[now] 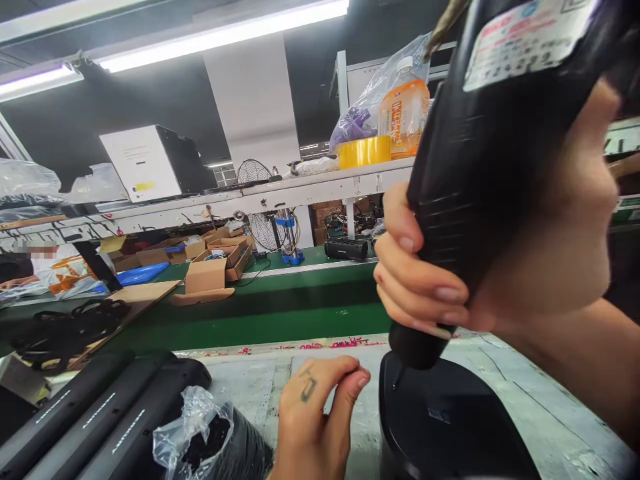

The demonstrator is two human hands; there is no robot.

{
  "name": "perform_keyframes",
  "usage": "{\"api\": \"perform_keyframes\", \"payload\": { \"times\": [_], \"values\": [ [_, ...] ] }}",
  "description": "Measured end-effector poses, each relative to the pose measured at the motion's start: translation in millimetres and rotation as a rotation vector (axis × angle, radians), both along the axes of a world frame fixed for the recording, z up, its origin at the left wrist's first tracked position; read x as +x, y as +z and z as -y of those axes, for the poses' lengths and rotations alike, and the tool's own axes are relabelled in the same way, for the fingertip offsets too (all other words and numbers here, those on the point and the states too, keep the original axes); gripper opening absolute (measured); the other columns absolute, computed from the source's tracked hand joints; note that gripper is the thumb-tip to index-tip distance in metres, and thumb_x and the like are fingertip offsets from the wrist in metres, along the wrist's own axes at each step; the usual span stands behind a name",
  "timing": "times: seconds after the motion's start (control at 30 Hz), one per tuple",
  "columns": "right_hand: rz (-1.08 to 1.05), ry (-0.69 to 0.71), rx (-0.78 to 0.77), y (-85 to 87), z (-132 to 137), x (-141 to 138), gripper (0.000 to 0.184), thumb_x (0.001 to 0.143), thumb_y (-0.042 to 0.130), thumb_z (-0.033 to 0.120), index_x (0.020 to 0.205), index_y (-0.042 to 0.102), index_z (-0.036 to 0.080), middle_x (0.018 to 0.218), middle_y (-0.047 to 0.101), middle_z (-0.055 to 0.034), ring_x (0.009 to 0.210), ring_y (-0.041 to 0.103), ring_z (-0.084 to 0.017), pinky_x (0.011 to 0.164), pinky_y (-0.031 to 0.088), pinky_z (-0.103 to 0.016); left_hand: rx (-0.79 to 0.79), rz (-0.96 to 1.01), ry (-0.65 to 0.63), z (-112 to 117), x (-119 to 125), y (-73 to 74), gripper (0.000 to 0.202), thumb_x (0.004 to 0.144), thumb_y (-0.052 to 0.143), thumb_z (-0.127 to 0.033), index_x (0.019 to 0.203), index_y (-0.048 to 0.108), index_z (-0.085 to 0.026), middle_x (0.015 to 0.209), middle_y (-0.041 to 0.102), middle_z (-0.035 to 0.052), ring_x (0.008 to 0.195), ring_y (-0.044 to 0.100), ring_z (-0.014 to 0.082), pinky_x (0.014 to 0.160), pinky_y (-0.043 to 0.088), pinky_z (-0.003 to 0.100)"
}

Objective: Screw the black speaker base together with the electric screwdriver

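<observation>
Black housing [460, 420] stands on the worktop [250, 373], right of the plastic bag [240, 433] and the left hand [317, 407], whose thumb and forefinger are together, maybe on something small, I cannot tell. Further right, fingers of the right hand [555, 247] are clamped around a black power tool [465, 193]. The housing seems stiff and rather slippery, so its side walls should give safer hold.
</observation>
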State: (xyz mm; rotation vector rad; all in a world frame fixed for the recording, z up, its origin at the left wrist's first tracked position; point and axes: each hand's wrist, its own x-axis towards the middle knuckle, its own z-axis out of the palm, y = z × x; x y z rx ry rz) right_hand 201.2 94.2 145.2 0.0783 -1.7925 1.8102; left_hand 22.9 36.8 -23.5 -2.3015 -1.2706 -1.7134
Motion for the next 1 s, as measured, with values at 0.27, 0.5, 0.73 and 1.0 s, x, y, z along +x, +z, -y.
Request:
{"api": "perform_keyframes", "payload": {
  "times": [0.27,0.5,0.73,1.0],
  "values": [
    [-0.012,0.162,-0.061,-10.5,-17,-12,0.097,0.084,-0.009,0.094,0.08,0.041,0.01,0.055,0.038,-0.0026,0.045,0.042,-0.011,0.048,0.04,-0.023,-0.064,-0.001,-0.132,-1,-1,11.4,0.012,0.096,0.063,-0.012,0.099,0.07,-0.02,0.093,0.077,0.0003,0.091,0.069,0.0123,0.082,0.056,0.02],
    [-0.044,0.09,-0.106,-18.0,-13,-15,0.095,0.086,-0.007,0.093,0.075,0.037,0.009,0.055,0.04,-0.0027,0.044,0.041,-0.01,0.047,0.039,-0.022,-0.018,-0.005,-0.083,-2,6,10.2,0.01,0.091,0.073,-0.028,0.085,0.072,-0.021,0.079,0.078,-0.0012,0.088,0.075,0.017,0.08,0.061,0.024],
    [-0.04,-0.058,-0.04,-5.6,4,-8,0.108,0.077,-0.015,0.097,0.087,0.051,0.013,0.048,0.038,-0.0016,0.036,0.037,-0.011,0.039,0.037,-0.023,0.084,-0.123,-0.097,-2,14,16.2,0.01,0.096,0.064,-0.025,0.095,0.073,-0.02,0.094,0.082,0.0039,0.101,0.076,0.0243,0.086,0.064,0.035],
    [-0.008,-0.225,-0.022,11.8,18,5,0.068,0.09,0.034,0.081,0.084,0.054,0.016,0.051,0.037,-0.001,0.044,0.042,-0.012,0.044,0.045,-0.022,0.06,-0.144,-0.133,8,23,27.1,0.013,0.094,0.069,-0.025,0.082,0.069,-0.02,0.071,0.077,-0.0046,0.077,0.076,0.0182,0.084,0.053,0.036]
  ]
}}
